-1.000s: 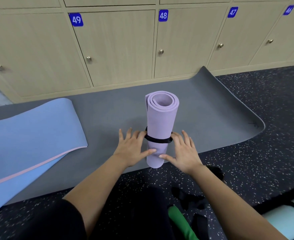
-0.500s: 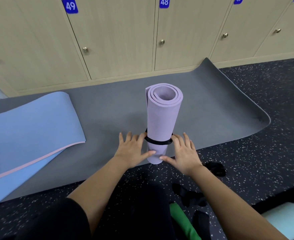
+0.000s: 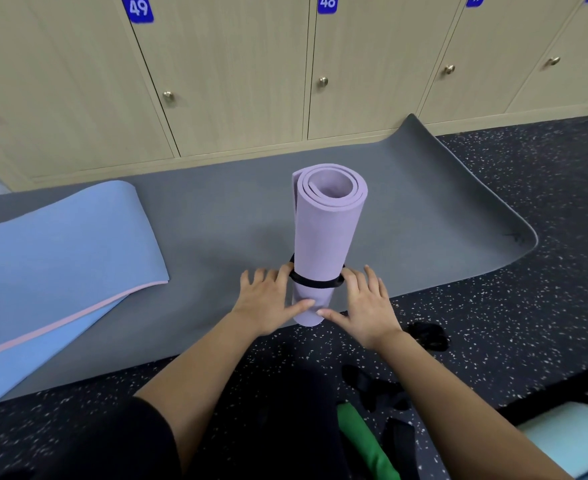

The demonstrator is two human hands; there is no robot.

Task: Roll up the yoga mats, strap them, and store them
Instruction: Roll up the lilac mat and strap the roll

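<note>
A purple yoga mat (image 3: 323, 233), rolled up, stands on end on a flat grey mat (image 3: 216, 230). A black strap (image 3: 315, 281) circles its lower part. My left hand (image 3: 268, 299) is at the roll's left side and my right hand (image 3: 367, 306) at its right. On both hands the fingers are straight and spread, the index fingers touch the strap, and the thumbs press the front of the roll below it.
A blue mat (image 3: 60, 258) with a pink underside lies partly unrolled at left. Numbered lockers (image 3: 237, 74) line the wall behind. On the speckled floor near me lie loose black straps (image 3: 427, 336), a green roll (image 3: 365, 441) and a pale teal rolled mat (image 3: 569, 434).
The view has dropped and come closer, so the lockers sit higher in frame. Both hands stay at the strap on the upright purple roll.
</note>
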